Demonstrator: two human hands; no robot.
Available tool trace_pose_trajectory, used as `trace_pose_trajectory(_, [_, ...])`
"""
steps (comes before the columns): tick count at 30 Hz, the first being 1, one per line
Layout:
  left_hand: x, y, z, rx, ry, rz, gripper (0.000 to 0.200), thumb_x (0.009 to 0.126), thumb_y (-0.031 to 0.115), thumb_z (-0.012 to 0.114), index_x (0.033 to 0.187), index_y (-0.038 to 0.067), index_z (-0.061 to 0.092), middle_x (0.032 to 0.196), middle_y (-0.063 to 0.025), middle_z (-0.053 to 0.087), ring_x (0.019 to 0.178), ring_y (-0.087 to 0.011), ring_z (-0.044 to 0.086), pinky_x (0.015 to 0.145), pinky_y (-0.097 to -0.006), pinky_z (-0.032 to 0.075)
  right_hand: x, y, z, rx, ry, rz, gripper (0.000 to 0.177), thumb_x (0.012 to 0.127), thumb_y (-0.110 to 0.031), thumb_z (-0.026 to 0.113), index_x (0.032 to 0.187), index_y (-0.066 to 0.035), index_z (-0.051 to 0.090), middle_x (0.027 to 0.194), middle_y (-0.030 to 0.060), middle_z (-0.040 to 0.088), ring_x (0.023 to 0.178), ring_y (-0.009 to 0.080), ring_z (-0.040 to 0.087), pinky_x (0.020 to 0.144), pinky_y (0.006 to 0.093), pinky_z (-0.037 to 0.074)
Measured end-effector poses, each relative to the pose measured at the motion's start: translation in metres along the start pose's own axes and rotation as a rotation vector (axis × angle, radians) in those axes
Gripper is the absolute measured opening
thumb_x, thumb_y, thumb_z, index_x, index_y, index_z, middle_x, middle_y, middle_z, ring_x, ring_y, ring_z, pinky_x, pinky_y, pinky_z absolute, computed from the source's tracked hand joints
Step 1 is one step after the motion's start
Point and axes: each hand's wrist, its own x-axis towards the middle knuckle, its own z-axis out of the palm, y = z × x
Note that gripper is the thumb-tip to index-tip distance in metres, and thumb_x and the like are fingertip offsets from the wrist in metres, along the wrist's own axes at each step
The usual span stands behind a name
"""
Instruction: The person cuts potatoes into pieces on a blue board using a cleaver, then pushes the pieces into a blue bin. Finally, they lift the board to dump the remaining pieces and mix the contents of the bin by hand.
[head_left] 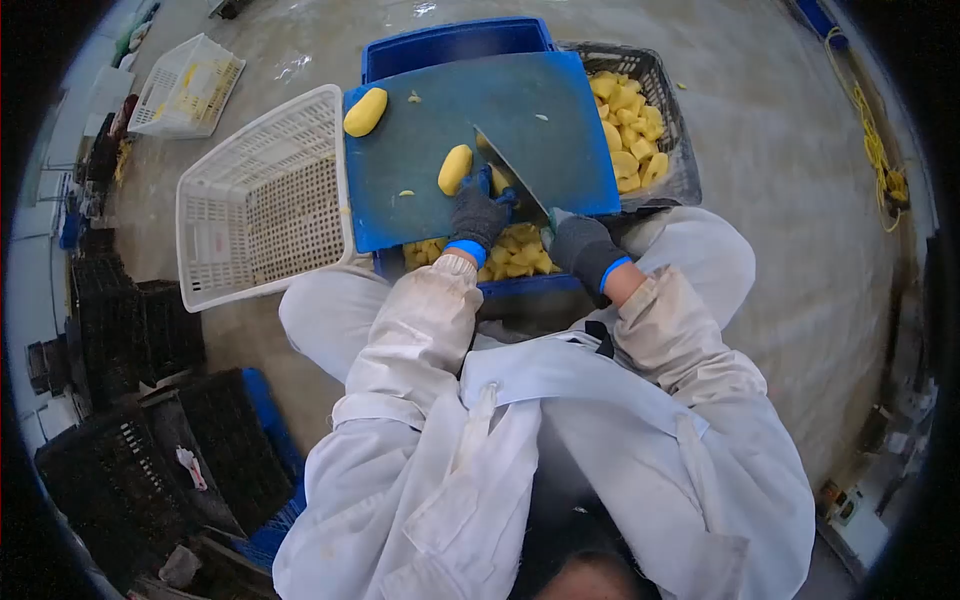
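Observation:
A blue cutting board (400,210) rests across crates in front of me. My right hand (585,252), in a dark glove, is closed round the handle of a knife (512,178), its blade slanting up and left over the board. My left hand (480,215), also gloved, holds a yellow peeled potato piece (499,181) against the left side of the blade. Touching or close to the left fingertips lies another peeled potato (455,169). One more whole potato (365,112) sits at the board's upper left corner. Small scraps dot the board.
Left of the board leans a white plastic crate (188,235). Potato chunks (628,125) fill a black crate (685,160) at right; more chunks (520,250) lie below the board. A blue bin (455,42) stands behind. Another white crate (205,95) is farther left on the wet floor.

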Motion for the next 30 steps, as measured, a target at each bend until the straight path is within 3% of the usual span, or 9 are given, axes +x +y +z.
trace_pose_trajectory(4, [0.000,0.005,-0.002,0.058,0.085,0.091,0.053,0.076,0.024,0.064,0.121,-0.001,0.052,0.105,-0.0245,0.058,0.101,-0.0385,0.055,0.090,-0.0441,0.044,-0.001,0.003,-0.010,0.651,-0.210,0.161,0.039,0.085,-0.032,0.054,0.105,0.001,0.056,0.096,0.0281,0.062,0.092,0.0414,0.061,0.080,0.0476,0.048])
trace_pose_trajectory(7, [0.010,0.005,-0.002,0.064,0.052,0.136,0.053,0.075,0.024,0.065,0.120,-0.001,0.053,0.103,-0.0233,0.059,0.099,-0.0389,0.055,0.088,-0.0451,0.044,-0.009,-0.001,0.002,0.315,0.005,0.000,0.034,0.083,-0.024,0.056,0.104,0.002,0.054,0.090,0.0263,0.063,0.084,0.0397,0.062,0.077,0.0454,0.049])
trace_pose_trajectory(10, [0.021,0.006,-0.006,0.066,-0.128,0.149,0.055,0.074,0.025,0.065,0.121,0.000,0.052,0.105,-0.0225,0.059,0.101,-0.0381,0.055,0.089,-0.0445,0.044,-0.019,-0.034,0.000,-0.015,-0.086,0.036,0.037,0.083,-0.025,0.056,0.108,0.002,0.051,0.090,0.0258,0.063,0.083,0.0384,0.063,0.076,0.0454,0.050])
trace_pose_trajectory(12, [0.020,0.022,-0.019,0.152,-0.255,0.204,0.059,0.073,0.028,0.067,0.122,0.001,0.051,0.108,-0.0223,0.058,0.105,-0.0384,0.054,0.091,-0.0437,0.043,-0.010,-0.042,0.004,-0.015,-0.062,0.061,0.041,0.083,-0.026,0.056,0.111,0.003,0.049,0.091,0.0252,0.063,0.083,0.0385,0.062,0.076,0.0458,0.050])
trace_pose_trajectory(16, [0.033,-0.020,0.008,0.075,-0.137,0.162,0.053,0.076,0.025,0.066,0.121,0.003,0.052,0.111,-0.0211,0.059,0.106,-0.0376,0.055,0.092,-0.0434,0.043,-0.012,-0.044,-0.003,0.075,0.127,0.025,0.041,0.083,-0.026,0.056,0.112,0.002,0.049,0.088,0.0252,0.063,0.082,0.0400,0.062,0.073,0.0474,0.049])
trace_pose_trajectory(22, [0.033,-0.022,-0.046,0.073,0.139,0.261,0.054,0.077,0.026,0.064,0.125,0.005,0.050,0.114,-0.0233,0.056,0.106,-0.0400,0.053,0.094,-0.0458,0.041,-0.052,-0.021,-0.031,0.188,0.450,0.005,0.039,0.085,-0.025,0.053,0.116,-0.002,0.050,0.083,0.0240,0.063,0.079,0.0384,0.063,0.071,0.0489,0.049])
trace_pose_trajectory(24, [0.037,-0.030,-0.062,0.201,0.244,0.170,0.052,0.078,0.029,0.064,0.123,0.007,0.052,0.113,-0.0231,0.057,0.104,-0.0403,0.053,0.092,-0.0467,0.041,-0.056,-0.012,-0.038,0.264,0.365,0.046,0.039,0.085,-0.024,0.054,0.116,-0.002,0.051,0.085,0.0246,0.063,0.081,0.0398,0.062,0.072,0.0484,0.049])
trace_pose_trajectory(27, [0.029,-0.025,-0.053,0.334,-0.007,0.066,0.046,0.078,0.030,0.062,0.119,0.008,0.055,0.110,-0.0229,0.058,0.101,-0.0403,0.054,0.090,-0.0474,0.042,-0.042,-0.005,-0.024,0.554,0.268,-0.018,0.037,0.085,-0.024,0.055,0.115,-0.002,0.053,0.089,0.0248,0.063,0.086,0.0405,0.061,0.074,0.0467,0.048])
trace_pose_trajectory(30, [0.017,-0.025,-0.027,0.272,0.033,0.057,0.041,0.079,0.026,0.060,0.116,0.007,0.057,0.106,-0.0230,0.059,0.100,-0.0402,0.055,0.088,-0.0478,0.043,-0.034,-0.017,-0.016,0.617,0.226,-0.088,0.035,0.085,-0.024,0.056,0.111,-0.002,0.055,0.093,0.0242,0.063,0.090,0.0399,0.061,0.077,0.0447,0.049])
